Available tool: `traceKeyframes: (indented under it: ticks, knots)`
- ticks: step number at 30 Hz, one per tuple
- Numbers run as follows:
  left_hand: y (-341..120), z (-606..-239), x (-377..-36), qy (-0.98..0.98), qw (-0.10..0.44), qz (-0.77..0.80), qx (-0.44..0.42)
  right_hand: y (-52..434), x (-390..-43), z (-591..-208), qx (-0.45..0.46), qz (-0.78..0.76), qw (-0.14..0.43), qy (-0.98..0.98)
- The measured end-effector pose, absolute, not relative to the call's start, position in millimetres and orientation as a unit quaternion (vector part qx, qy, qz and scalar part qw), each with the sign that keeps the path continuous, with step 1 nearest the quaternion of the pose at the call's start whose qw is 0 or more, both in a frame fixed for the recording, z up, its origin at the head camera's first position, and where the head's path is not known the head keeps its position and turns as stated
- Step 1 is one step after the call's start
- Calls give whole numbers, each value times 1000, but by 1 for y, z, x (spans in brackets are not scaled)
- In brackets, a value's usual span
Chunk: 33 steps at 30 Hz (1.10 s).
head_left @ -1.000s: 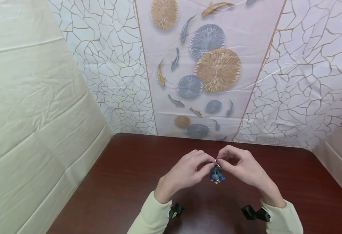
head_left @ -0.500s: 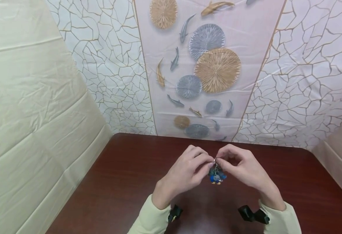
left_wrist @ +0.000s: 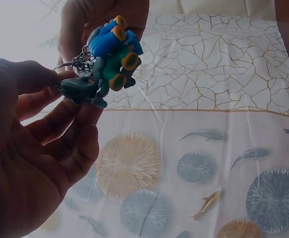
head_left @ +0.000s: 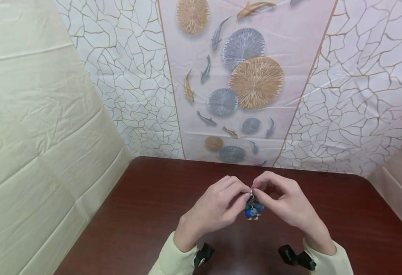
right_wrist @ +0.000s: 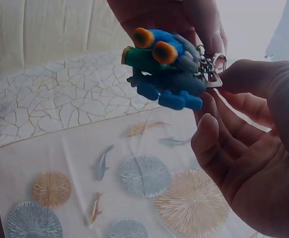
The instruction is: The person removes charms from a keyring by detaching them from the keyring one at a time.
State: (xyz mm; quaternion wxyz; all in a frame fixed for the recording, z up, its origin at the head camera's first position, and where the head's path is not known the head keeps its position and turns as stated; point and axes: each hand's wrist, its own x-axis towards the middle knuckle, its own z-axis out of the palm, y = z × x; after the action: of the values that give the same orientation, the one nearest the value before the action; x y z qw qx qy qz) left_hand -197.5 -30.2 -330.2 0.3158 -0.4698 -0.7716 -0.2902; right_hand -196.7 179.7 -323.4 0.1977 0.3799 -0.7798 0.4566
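Observation:
Above the table, my left hand (head_left: pixel 212 206) and my right hand (head_left: pixel 288 198) meet at their fingertips around the metal ring of a keychain. Both hands pinch between thumb and index finger. Several small figurines (head_left: pixel 252 212) dangle below on short chains. The left wrist view shows a blue figurine (left_wrist: pixel 104 44) with orange feet, a green one (left_wrist: pixel 113 69), and a dark grey one (left_wrist: pixel 77 90) close to the left fingertips. A silver clasp (right_wrist: pixel 213 79) lies against the right thumb in the right wrist view. Fingers hide exactly where the ring is held.
A dark reddish-brown table (head_left: pixel 135 198) lies under the hands. Behind it hangs a patterned cloth (head_left: pixel 255 82) with fish and round motifs. A cream cloth (head_left: pixel 49 133) slopes along the left side. Black devices are strapped at both wrists.
The hands and keychain shift only slightly, a little left and down. The figurines have swung round, so the blue one faces the head camera more. Both pinches stay at the ring.

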Motion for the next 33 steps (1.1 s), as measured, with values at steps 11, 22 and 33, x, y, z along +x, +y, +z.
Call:
traceKeyframes:
  ticks: [11,22,33]
  knots:
    - [-31,-326,-192,-764,326,-288,-476,177,-197,-328,431,467,252,-730]
    - [-31,-323,-186,-765,343,-270,-474,176,-196,-321,478,488,241,-689]
    - [-33,-322,-184,-789,339,-228,-458,175,-194,-320,458,488,257,-697]
